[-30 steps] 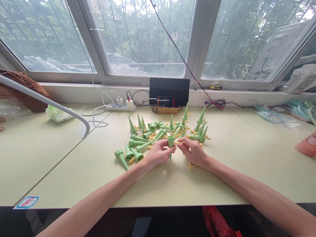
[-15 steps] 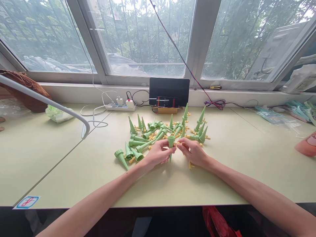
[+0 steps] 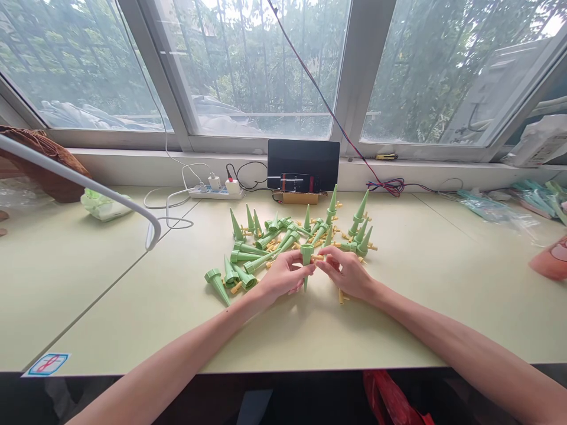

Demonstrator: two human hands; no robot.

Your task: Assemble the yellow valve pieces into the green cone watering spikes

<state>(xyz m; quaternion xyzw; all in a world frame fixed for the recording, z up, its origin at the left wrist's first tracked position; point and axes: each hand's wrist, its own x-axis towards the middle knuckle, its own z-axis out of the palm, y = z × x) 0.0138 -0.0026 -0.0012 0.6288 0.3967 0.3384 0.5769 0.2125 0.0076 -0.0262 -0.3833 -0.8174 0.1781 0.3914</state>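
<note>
My left hand (image 3: 287, 274) is closed around a green plastic watering spike (image 3: 306, 251), held upright with its wide collar up and its tip down. From the collar's right side sticks a small yellow valve (image 3: 317, 257). The fingertips of my right hand (image 3: 346, 273) pinch at this valve's outer end; part of the grip is hidden. Below my right hand, a loose yellow valve (image 3: 341, 297) lies on the table. Behind and left of my hands is a heap of more green spikes (image 3: 254, 264), some with yellow valves.
Several finished-looking spikes (image 3: 361, 206) stand tip up at the back right. A phone (image 3: 301, 183) leans on a dark tablet (image 3: 303, 154) by the window. A power strip (image 3: 217, 192) with white cables and a grey curved bar (image 3: 153, 227) are at left. Plastic bags (image 3: 496, 206) lie right.
My right fingertips have shifted slightly at the yellow valve, so more of it shows. The spike and my left hand stay almost where they were.
</note>
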